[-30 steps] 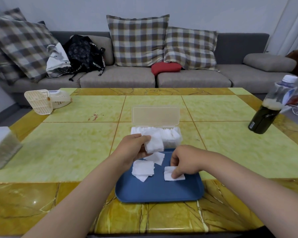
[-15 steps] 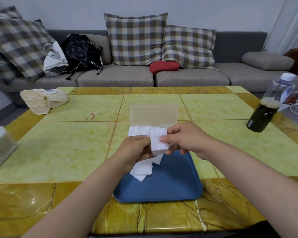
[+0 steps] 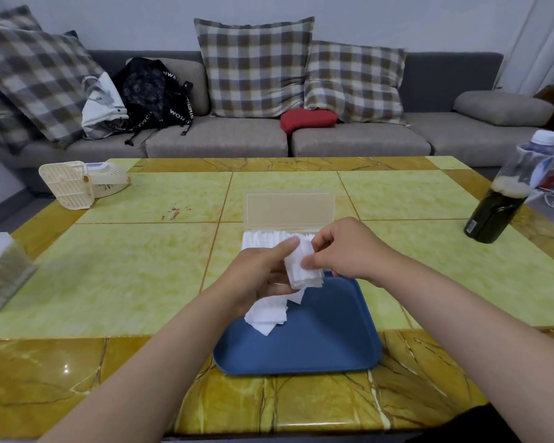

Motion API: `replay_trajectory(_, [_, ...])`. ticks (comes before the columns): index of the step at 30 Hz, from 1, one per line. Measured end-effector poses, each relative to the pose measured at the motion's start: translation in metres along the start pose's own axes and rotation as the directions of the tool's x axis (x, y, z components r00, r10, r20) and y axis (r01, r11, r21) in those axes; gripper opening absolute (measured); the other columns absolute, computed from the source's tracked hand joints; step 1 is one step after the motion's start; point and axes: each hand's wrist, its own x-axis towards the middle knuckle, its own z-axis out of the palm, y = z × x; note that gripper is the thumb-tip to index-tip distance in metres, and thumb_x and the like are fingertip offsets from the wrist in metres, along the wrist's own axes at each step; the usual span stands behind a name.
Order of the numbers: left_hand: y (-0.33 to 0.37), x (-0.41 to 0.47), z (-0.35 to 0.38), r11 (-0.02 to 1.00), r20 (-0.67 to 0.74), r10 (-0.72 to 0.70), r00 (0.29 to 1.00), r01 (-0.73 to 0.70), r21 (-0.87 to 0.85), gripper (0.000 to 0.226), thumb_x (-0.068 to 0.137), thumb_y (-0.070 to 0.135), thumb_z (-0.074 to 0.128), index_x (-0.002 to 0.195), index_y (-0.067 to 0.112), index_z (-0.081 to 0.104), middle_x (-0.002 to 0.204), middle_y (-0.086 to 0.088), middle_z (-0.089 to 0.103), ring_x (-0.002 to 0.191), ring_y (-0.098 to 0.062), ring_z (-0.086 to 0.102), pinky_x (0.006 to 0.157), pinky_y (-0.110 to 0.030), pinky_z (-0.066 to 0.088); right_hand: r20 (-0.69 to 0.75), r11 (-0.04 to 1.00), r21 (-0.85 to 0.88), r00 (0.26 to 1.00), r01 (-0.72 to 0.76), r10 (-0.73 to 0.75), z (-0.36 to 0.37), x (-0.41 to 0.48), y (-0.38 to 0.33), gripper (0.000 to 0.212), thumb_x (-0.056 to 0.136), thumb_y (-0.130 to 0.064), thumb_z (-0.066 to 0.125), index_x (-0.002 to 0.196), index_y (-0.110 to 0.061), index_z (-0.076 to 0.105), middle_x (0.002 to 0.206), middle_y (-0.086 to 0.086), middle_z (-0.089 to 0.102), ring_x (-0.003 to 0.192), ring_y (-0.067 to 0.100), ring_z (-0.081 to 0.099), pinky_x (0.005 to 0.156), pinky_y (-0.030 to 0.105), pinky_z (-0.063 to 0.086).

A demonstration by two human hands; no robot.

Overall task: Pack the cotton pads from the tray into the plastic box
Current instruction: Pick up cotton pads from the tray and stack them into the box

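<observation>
Right hand (image 3: pixel 346 251) joined left hand (image 3: pixel 256 278) on pads (image 3: pixel 303 271), box (image 3: pixel 288 212) (open) behind

This is a living room in a home. A long grey sofa (image 3: pixel 218 139) runs along the wall behind the far edge of a low table (image 3: pixel 135 270) tiled in yellow-green stone. Checked cushions (image 3: pixel 253 65) and a small red cushion (image 3: pixel 307 118) sit on the sofa, with a black backpack (image 3: pixel 147 91) left beside them. A pale curtain (image 3: pixel 544 43) hangs at the right. A small white fan (image 3: pixel 77 183) lies near the tabletop's far left corner, and a drink bottle (image 3: pixel 499 212) stands at its right edge.
</observation>
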Motion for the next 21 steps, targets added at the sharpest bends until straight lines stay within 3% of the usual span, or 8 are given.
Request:
replay_trajectory(2, [-0.002, 0.002, -0.001, 0.999, -0.046, 0.026, 0.999, -0.024, 0.048, 0.047, 0.091, 0.029, 0.073, 0.11, -0.013, 0.067, 0.105, -0.022, 0.076, 0.092, -0.027, 0.076, 0.088, -0.037, 0.061, -0.025, 0.999, 0.03, 0.999, -0.036, 0.037, 0.001, 0.002, 0.001, 0.039, 0.07, -0.033, 0.088, 0.097, -0.011, 0.072, 0.088, 0.003, 0.07, 0.066, 0.016, 0.062, 0.058, 0.03, 0.051])
replay_trajectory(5, [-0.001, 0.007, -0.001, 0.998, -0.107, 0.052, 0.993, -0.047, 0.047, 0.023, 0.095, 0.017, 0.068, 0.101, -0.006, 0.071, 0.102, -0.019, 0.076, 0.083, -0.023, 0.074, 0.076, -0.028, 0.061, 0.098, 0.974, 0.161, 0.984, -0.162, 0.147, -0.001, 0.001, 0.001, 0.046, 0.081, -0.044, 0.078, 0.11, -0.009, 0.069, 0.097, 0.006, 0.069, 0.073, 0.018, 0.061, 0.057, 0.028, 0.047])
replay_trajectory(7, [0.005, 0.009, 0.001, 0.996, -0.103, 0.086, 0.991, -0.084, 0.022, 0.015, 0.096, 0.013, 0.065, 0.103, 0.003, 0.074, 0.099, -0.009, 0.077, 0.084, -0.019, 0.074, 0.071, -0.023, 0.058, 0.203, 0.931, 0.295, 0.966, -0.215, 0.159, -0.003, 0.001, 0.001, 0.031, 0.088, -0.037, 0.076, 0.103, -0.011, 0.073, 0.095, 0.007, 0.071, 0.072, 0.017, 0.063, 0.06, 0.028, 0.049])
replay_trajectory(10, [0.014, 0.013, 0.009, 0.99, -0.114, 0.137, 0.984, -0.14, -0.021, 0.013, 0.096, 0.009, 0.065, 0.105, 0.009, 0.075, 0.099, -0.007, 0.079, 0.081, -0.016, 0.075, 0.069, -0.022, 0.059, 0.194, 0.857, 0.478, 0.975, -0.193, 0.111, -0.006, 0.003, 0.004, 0.015, 0.09, -0.021, 0.075, 0.1, -0.01, 0.075, 0.084, 0.001, 0.074, 0.065, 0.014, 0.067, 0.065, 0.028, 0.052])
replay_trajectory(14, [0.027, 0.022, 0.023, 0.981, -0.146, 0.191, 0.971, -0.192, 0.013, 0.021, 0.094, 0.009, 0.068, 0.115, 0.009, 0.069, 0.102, -0.009, 0.077, 0.079, -0.017, 0.075, 0.071, -0.027, 0.061, 0.195, 0.804, 0.565, 0.977, -0.185, 0.087, -0.018, 0.009, 0.007, 0.022, 0.092, -0.018, 0.073, 0.11, -0.007, 0.072, 0.101, 0.009, 0.077, 0.079, 0.021, 0.073, 0.068, 0.032, 0.058])
replay_trajectory(17, [0.036, 0.038, 0.028, 0.916, -0.196, 0.329, 0.924, -0.261, 0.304, 0.027, 0.096, 0.018, 0.065, 0.123, 0.014, 0.063, 0.098, -0.003, 0.071, 0.084, -0.015, 0.071, 0.078, -0.029, 0.061, 0.058, 0.766, 0.624, 0.987, -0.151, 0.147, -0.035, 0.022, 0.015, 0.02, 0.094, -0.014, 0.07, 0.112, -0.005, 0.069, 0.107, 0.013, 0.075, 0.076, 0.022, 0.074, 0.066, 0.033, 0.057])
replay_trajectory(19, [0.039, 0.051, 0.028, 0.75, -0.169, 0.459, 0.872, -0.278, 0.601, 0.025, 0.097, 0.024, 0.062, 0.121, 0.02, 0.066, 0.1, 0.003, 0.069, 0.09, -0.013, 0.066, 0.079, -0.021, 0.055, -0.046, 0.748, 0.65, 0.976, -0.132, 0.213, -0.046, 0.03, 0.024, 0.016, 0.097, -0.013, 0.065, 0.112, -0.007, 0.066, 0.105, 0.013, 0.073, 0.073, 0.022, 0.073, 0.061, 0.033, 0.054])
replay_trajectory(21, [0.038, 0.064, 0.029, 0.563, -0.052, 0.497, 0.866, -0.276, 0.779, 0.022, 0.098, 0.025, 0.058, 0.117, 0.024, 0.071, 0.109, 0.009, 0.069, 0.094, -0.006, 0.061, 0.077, -0.012, 0.046, -0.064, 0.725, 0.672, 0.962, -0.154, 0.264, -0.051, 0.036, 0.034, 0.01, 0.1, -0.013, 0.059, 0.108, -0.011, 0.063, 0.102, 0.009, 0.07, 0.072, 0.023, 0.071, 0.055, 0.031, 0.048])
